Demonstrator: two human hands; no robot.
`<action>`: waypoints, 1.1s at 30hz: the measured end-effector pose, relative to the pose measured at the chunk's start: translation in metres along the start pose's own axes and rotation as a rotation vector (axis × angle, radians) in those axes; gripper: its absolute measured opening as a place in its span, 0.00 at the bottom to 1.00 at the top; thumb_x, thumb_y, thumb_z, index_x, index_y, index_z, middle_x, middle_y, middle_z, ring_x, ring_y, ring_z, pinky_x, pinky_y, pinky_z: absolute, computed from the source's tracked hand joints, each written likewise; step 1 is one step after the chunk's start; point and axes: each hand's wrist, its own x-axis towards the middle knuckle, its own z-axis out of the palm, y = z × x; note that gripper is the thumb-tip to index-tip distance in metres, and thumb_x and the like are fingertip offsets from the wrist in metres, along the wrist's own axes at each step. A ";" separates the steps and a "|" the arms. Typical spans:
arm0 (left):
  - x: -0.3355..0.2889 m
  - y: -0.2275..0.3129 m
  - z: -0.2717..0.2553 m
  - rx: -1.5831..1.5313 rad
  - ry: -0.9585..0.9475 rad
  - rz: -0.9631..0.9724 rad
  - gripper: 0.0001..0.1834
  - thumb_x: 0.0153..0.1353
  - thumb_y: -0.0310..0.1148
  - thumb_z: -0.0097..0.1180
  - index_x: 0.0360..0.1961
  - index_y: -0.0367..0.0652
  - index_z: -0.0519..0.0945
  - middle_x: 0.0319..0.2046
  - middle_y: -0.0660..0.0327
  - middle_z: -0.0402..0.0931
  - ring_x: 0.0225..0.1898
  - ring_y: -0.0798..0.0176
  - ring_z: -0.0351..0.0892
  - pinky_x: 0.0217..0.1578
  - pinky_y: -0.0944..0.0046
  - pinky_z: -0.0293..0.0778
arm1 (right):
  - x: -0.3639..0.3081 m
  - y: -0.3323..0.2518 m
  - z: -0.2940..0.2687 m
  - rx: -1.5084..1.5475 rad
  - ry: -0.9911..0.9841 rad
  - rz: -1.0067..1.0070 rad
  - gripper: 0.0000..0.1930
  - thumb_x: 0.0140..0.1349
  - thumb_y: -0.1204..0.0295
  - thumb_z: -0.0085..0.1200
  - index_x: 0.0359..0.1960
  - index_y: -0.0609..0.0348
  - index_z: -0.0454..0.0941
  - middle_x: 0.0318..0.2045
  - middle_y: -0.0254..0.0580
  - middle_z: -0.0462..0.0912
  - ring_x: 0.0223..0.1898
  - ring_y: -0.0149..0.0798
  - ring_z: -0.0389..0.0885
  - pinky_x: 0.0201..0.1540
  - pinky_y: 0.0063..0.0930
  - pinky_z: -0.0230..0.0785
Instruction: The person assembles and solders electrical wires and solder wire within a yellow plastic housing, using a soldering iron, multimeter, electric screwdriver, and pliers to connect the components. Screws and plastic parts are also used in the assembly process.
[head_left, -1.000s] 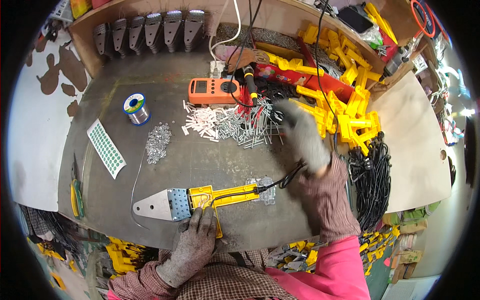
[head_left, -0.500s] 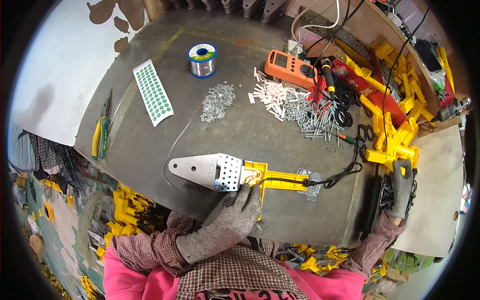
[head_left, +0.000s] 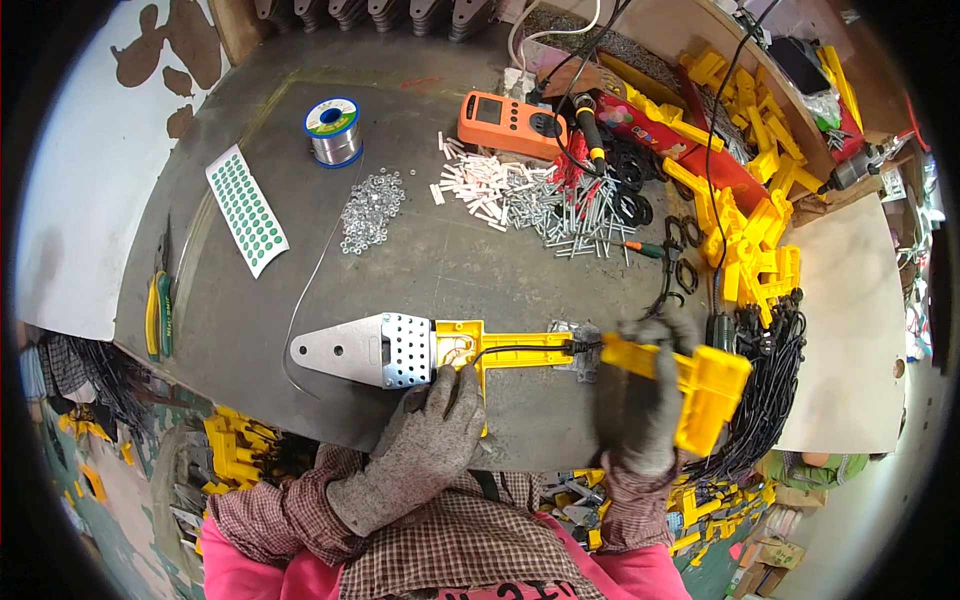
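Observation:
My gloved left hand (head_left: 425,440) is closed at the near edge of a yellow plastic handle shell (head_left: 520,357) lying on the bench with its inside up. A black cable runs along the shell's stem, and pale wires lie in its wider end. Joined to that end are a perforated metal bracket (head_left: 408,350) and a tapered grey metal plate (head_left: 340,350), pointing left. Gripped in my gloved right hand (head_left: 650,410) is another yellow shell half (head_left: 715,395), held just right of the first one's stem. The right fingers are slightly blurred.
Beyond my hands lie nuts (head_left: 372,210), a solder spool (head_left: 333,133), a green-dotted sticker sheet (head_left: 247,210), screws (head_left: 575,215), white sleeves (head_left: 480,183) and an orange meter (head_left: 510,125). Pliers (head_left: 159,312) rest at left. Yellow shells (head_left: 745,240) and black cables (head_left: 770,390) crowd the right.
My right hand has come left from the pile of yellow shells and now carries a shell half. The left hand stays on the lying shell. The whole view has shifted.

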 end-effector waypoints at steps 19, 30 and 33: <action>-0.003 -0.057 -0.032 -0.428 0.170 0.062 0.44 0.45 0.52 0.69 0.62 0.43 0.70 0.65 0.54 0.64 0.66 0.44 0.62 0.62 0.44 0.62 | -0.005 0.033 0.039 -1.309 -0.737 -0.222 0.17 0.64 0.74 0.49 0.55 0.59 0.69 0.50 0.54 0.72 0.54 0.57 0.68 0.62 0.50 0.51; 0.007 -0.041 -0.023 -0.484 0.175 0.063 0.51 0.37 0.47 0.75 0.65 0.49 0.66 0.65 0.51 0.61 0.68 0.42 0.57 0.64 0.36 0.55 | 0.048 0.048 0.025 -1.317 -0.643 -0.081 0.24 0.68 0.53 0.47 0.29 0.65 0.78 0.25 0.61 0.78 0.30 0.63 0.78 0.32 0.48 0.70; 0.024 -0.045 -0.053 -0.675 0.278 0.054 0.52 0.41 0.47 0.75 0.67 0.45 0.62 0.64 0.48 0.61 0.67 0.42 0.58 0.65 0.41 0.57 | 0.044 0.046 0.033 -1.235 -0.610 -0.006 0.24 0.68 0.53 0.48 0.29 0.65 0.78 0.26 0.62 0.78 0.31 0.63 0.78 0.33 0.49 0.70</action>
